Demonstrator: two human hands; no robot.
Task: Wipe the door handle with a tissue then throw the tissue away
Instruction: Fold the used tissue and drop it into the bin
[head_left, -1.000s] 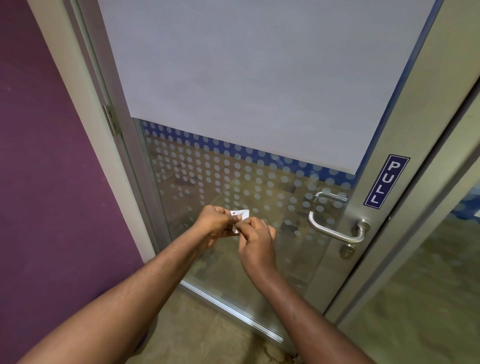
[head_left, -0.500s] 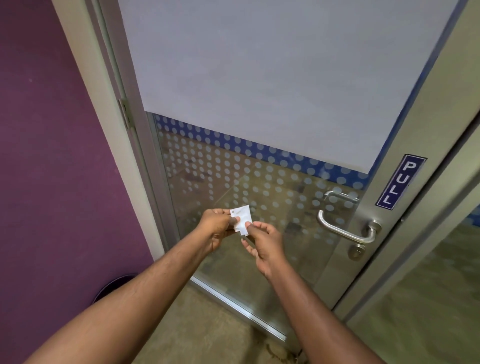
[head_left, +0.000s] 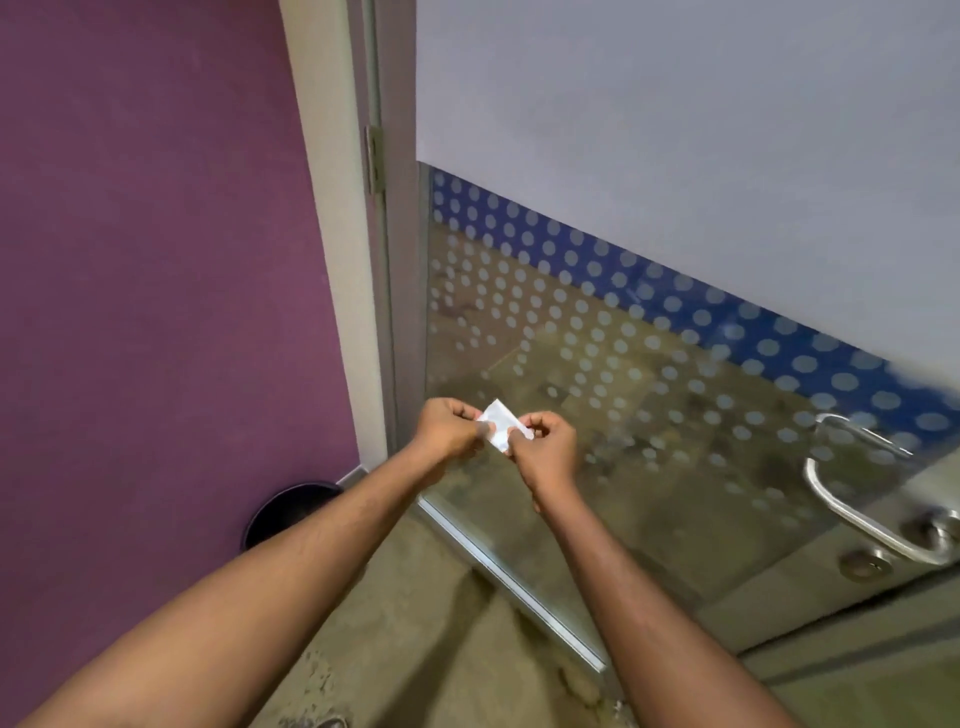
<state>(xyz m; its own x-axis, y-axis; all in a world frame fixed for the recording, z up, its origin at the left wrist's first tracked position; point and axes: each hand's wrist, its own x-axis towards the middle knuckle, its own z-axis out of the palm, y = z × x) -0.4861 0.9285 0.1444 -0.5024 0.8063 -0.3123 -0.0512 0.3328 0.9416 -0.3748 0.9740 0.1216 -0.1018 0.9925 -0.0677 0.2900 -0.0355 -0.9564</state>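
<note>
A: Head view, entry one. Small white folded tissue (head_left: 501, 430) held between both hands, in front of the lower part of the dotted glass door (head_left: 597, 364). Left hand (head_left: 448, 431) pinches the tissue's left edge, fingers (head_left: 467, 413) curled together on it. Right hand (head_left: 548, 447) pinches the right edge, its fingers likewise closed on the paper.

B: Tissue touching the door?

A: Cannot tell; it overlaps the glass in this view, but no contact is visible. One corner points upward, the lower edge sits between the two thumbs.

B: Position of the curved silver metal door handle (head_left: 872, 514)?

A: Far right of frame, well apart from both hands, mounted on the door's grey metal stile. Round silver keyhole plate (head_left: 865, 565) just below it. Open glass lies between right hand and handle.

B: Left side?

A: Purple wall (head_left: 156, 260), then a pale door frame (head_left: 332, 208) with a hinge (head_left: 374, 158) on its edge. Dark round bin (head_left: 291, 512) stands on the floor against the wall, below and left of the left hand; the left forearm crosses in front of its rim.

B: Floor edge?

A: Metal bottom rail of the door (head_left: 519, 582) runs diagonally under the right forearm. Mottled brown floor (head_left: 441, 649) is bare between the arms.
</note>
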